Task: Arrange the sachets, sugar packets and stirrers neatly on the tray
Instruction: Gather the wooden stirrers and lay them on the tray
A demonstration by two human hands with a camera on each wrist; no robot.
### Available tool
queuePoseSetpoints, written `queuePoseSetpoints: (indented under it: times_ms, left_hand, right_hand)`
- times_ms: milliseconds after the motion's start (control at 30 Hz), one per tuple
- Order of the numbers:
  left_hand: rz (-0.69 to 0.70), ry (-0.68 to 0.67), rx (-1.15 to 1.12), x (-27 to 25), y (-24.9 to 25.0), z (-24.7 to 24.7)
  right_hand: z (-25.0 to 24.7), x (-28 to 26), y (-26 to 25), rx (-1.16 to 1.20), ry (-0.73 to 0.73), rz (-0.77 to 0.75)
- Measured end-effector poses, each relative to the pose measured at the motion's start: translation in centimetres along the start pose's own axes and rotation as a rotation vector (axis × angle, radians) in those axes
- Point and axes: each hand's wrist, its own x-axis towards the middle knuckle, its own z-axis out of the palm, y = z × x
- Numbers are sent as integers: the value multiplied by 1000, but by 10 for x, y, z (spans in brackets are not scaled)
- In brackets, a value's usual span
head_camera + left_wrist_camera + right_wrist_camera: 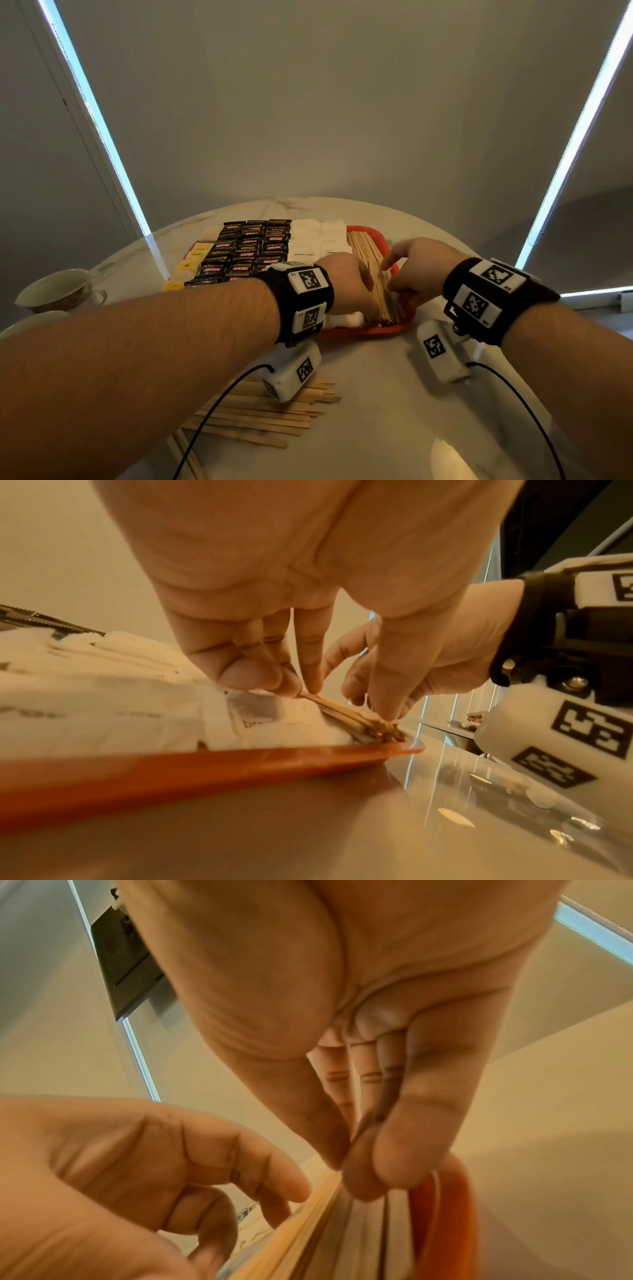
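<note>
A red tray [370,330] holds rows of black coffee sachets [246,250], white sugar packets [308,240], yellow sachets [186,267] and, along its right side, a bundle of wooden stirrers [368,253]. Both hands meet at the near end of that bundle. My left hand [364,303] pinches the stirrers [363,723] between fingers and thumb from the left, beside the sugar packets [103,696]. My right hand [394,291] pinches them from the right, thumb against fingertips [394,1167], just inside the tray rim [448,1213].
A loose heap of stirrers [260,414] lies on the marble table [376,428] under my left forearm. A cup [58,291] and a saucer [30,323] stand at the left edge. Wrist-camera cables trail toward me.
</note>
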Motion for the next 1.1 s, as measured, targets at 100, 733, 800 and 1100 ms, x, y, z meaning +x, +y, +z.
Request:
queuePoseSetpoints:
  times_ms: [100,733,800,1100]
  left_hand:
    - [10,24,-37,1,0,-2]
    - [59,222,-148,-73,-53,-37]
    - [-3,244,-107,-103,-75,-40]
    - [-249,-18,99,-206,-140,-26]
  right_hand:
    - [-2,4,-5,-1,18,-17]
    - [20,-43,-61,-158,-195,-273]
    - [37,-68,-74,-246,-346,-334]
    - [119,-142,-117,-830,-422,-515]
